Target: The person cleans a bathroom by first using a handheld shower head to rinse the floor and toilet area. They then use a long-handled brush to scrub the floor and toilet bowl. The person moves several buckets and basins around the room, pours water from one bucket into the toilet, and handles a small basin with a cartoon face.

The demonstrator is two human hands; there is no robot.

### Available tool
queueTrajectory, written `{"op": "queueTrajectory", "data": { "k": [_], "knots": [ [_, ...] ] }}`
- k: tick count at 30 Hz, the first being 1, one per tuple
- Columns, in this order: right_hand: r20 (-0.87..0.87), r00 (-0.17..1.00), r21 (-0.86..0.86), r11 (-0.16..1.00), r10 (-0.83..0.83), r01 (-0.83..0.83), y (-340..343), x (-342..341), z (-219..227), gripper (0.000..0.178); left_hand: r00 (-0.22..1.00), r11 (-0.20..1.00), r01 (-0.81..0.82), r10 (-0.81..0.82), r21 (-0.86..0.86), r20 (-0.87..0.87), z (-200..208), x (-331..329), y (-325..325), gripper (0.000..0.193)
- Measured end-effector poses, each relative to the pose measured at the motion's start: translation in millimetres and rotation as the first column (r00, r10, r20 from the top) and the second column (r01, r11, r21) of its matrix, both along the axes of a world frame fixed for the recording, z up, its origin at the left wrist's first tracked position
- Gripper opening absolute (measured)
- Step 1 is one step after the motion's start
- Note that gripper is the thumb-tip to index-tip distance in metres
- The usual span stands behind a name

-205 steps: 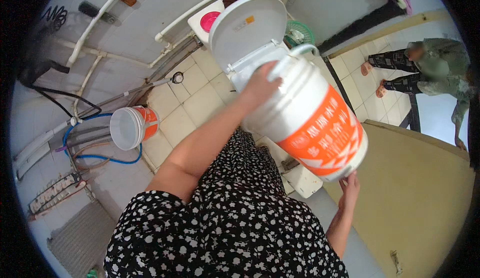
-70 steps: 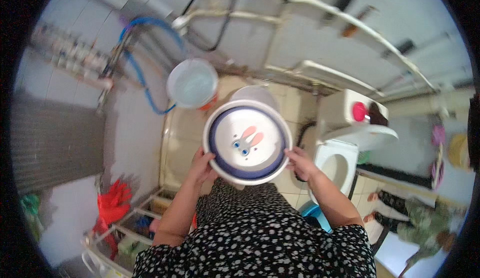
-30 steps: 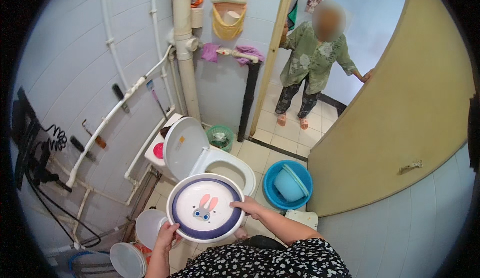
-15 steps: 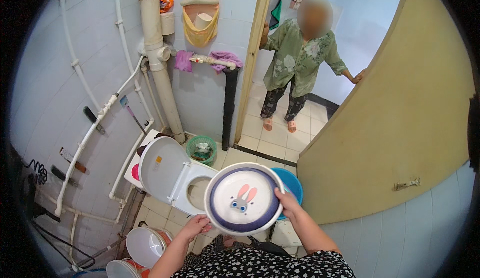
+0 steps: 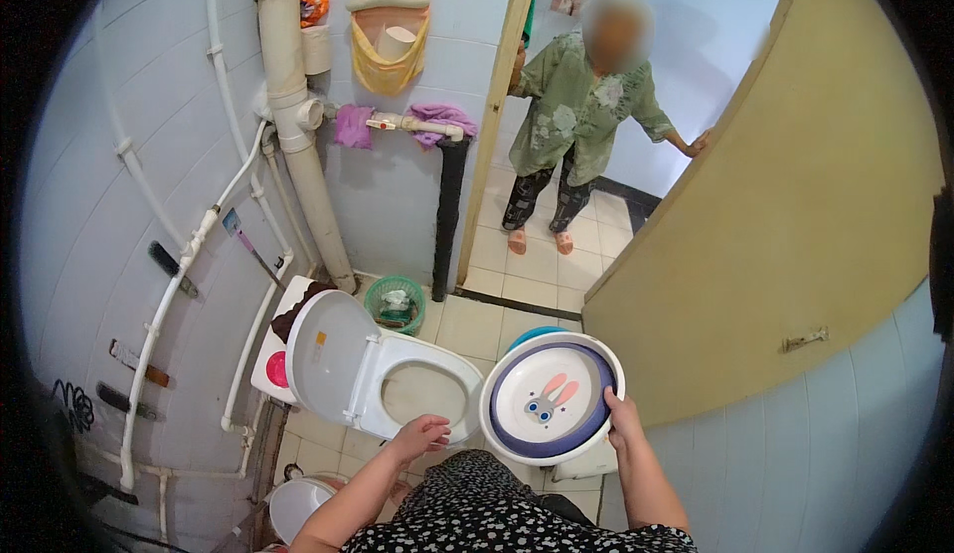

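A round white washbasin (image 5: 517, 417) with a purple band and a rabbit picture on its bottom hangs before me, a little right of the middle. My right hand (image 5: 622, 422) grips its right rim, thumb over the edge. To the left of the basin, my left hand (image 5: 419, 438) holds nothing; its fingers are partly stretched, near the front of the toilet. The toilet bowl (image 5: 460, 367) stands with its lid (image 5: 333, 354) raised. Behind the basin a blue tub (image 5: 537, 335) shows only in part.
A person in a green shirt (image 5: 586, 106) stands in the doorway, one hand on the yellowish door (image 5: 765, 255). A green wastebasket (image 5: 396, 305) sits beside the toilet. White buckets (image 5: 298, 508) are at lower left. White pipes (image 5: 164, 300) and brushes line the left wall.
The washbasin has moved right in my right hand, uncovering more of the toilet bowl and covering much of the blue tub. My left hand has come away from the basin's rim.
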State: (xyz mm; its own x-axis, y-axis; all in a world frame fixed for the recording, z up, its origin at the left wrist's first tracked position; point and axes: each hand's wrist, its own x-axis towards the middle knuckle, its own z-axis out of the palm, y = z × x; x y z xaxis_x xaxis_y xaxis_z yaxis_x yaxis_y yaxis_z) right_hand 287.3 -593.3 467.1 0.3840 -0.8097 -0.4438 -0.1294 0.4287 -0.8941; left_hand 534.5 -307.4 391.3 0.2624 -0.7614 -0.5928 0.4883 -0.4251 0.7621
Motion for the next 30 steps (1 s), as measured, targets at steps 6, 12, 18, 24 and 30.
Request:
{"op": "queueTrajectory", "data": {
  "k": [6,12,18,24,30],
  "knots": [
    [0.01,0.996,-0.039,0.996,-0.085,0.085,25.0,-8.2,-0.7,0.04,0.996,0.994,0.09,-0.089,-0.054,0.026,-3.5,15.6,6.7,0.033],
    [0.03,0.979,0.043,0.979,-0.199,0.198,43.5,-12.3,6.1,0.039,0.983,0.982,0.174,-0.169,-0.077,0.076,-11.9,20.7,7.1,0.032],
    [0.041,0.969,0.036,0.97,-0.243,0.242,47.6,-15.7,-0.4,0.042,0.972,0.977,0.212,-0.207,-0.033,0.11,-14.7,22.9,6.3,0.032],
    [0.034,0.98,0.043,0.98,-0.194,0.193,47.1,-14.2,9.7,0.044,0.966,0.97,0.234,-0.225,-0.061,0.127,-9.5,25.1,1.1,0.037],
    [0.077,0.964,0.12,0.962,-0.255,0.245,51.6,-11.3,12.7,0.038,0.907,0.947,0.306,-0.259,-0.097,0.331,-12.9,23.0,-8.9,0.063]
  ]
}}
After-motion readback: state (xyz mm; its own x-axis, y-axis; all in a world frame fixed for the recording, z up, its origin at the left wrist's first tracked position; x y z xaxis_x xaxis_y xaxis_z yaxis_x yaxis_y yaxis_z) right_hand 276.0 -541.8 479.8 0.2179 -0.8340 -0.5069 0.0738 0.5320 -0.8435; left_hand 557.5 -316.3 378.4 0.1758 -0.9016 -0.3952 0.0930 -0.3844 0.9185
